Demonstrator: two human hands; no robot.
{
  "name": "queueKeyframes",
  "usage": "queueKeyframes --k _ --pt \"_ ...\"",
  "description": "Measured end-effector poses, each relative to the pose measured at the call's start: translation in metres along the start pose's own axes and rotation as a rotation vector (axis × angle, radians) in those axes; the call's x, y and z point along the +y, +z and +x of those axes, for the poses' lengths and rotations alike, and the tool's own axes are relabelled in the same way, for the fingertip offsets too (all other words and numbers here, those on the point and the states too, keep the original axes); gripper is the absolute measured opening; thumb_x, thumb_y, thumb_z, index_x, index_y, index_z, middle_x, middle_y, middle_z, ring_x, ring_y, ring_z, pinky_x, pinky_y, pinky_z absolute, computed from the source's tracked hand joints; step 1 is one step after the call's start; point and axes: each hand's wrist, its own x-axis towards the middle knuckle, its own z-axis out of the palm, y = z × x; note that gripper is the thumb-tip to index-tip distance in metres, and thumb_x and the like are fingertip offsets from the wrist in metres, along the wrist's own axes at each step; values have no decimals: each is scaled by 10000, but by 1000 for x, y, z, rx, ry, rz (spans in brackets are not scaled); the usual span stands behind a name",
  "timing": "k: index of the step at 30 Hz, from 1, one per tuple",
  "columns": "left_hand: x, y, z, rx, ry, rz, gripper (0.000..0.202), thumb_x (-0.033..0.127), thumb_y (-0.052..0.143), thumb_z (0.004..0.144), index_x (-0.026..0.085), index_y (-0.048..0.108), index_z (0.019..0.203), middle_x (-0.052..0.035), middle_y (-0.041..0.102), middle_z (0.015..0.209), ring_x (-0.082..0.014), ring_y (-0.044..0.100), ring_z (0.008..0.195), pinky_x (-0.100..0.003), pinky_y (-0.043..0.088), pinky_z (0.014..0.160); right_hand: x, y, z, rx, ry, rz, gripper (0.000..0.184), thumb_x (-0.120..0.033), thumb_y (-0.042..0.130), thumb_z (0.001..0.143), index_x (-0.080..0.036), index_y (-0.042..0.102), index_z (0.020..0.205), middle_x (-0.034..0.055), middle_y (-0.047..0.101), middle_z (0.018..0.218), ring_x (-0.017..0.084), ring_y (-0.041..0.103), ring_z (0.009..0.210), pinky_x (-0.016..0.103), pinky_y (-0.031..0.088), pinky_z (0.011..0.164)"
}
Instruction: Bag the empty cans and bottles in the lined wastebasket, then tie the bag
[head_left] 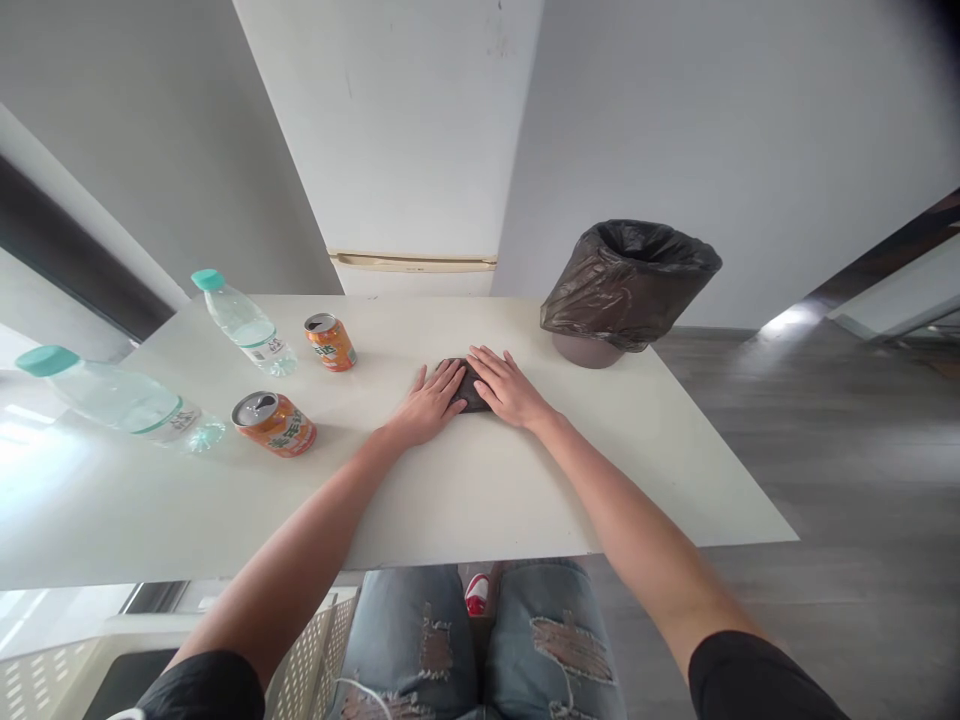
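Observation:
My left hand (pixel 430 403) and my right hand (pixel 508 388) lie flat with fingers stretched out. Both rest on a small dark folded cloth (pixel 472 388) in the middle of the white table (pixel 450 490). The cloth shows between the hands, while the fingers cover its left and right sides; its exact material is hard to make out. Neither hand grips it.
To the left stand two orange drink cans (pixel 330 342), their tops opened, and two clear plastic bottles (pixel 251 328) with teal caps. A waste bin lined with a dark plastic bag (pixel 626 290) stands at the table's back right corner. Behind the table rises a white fridge (pixel 405 130).

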Motion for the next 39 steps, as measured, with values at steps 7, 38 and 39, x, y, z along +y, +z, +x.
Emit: queueKeyframes --k 7,38,39 --pt "-5 4 -1 -81 -52 8 702 525 279 1118 179 222 1726 -148 213 1785 -316 163 1671 -613 132 1343 7 6 -2 -159 95 40 677 -510 217 1125 -186 283 1715 97 230 1787 264 204 1668 582 123 1352" --pt "-8 6 0 -42 -29 22 670 508 342 1106 216 299 1708 -141 274 1768 -332 213 1658 -634 178 1333 6 10 -4 -194 80 -68 667 -530 284 1120 -227 298 1714 94 220 1787 296 205 1667 632 159 1338" --pt "-7 6 0 -46 -31 21 670 508 342 1106 216 299 1708 -139 269 1770 -331 209 1659 -635 173 1333 5 9 -4 -195 82 -69 661 -525 285 1121 -231 302 1713 92 220 1787 297 205 1667 631 159 1338"
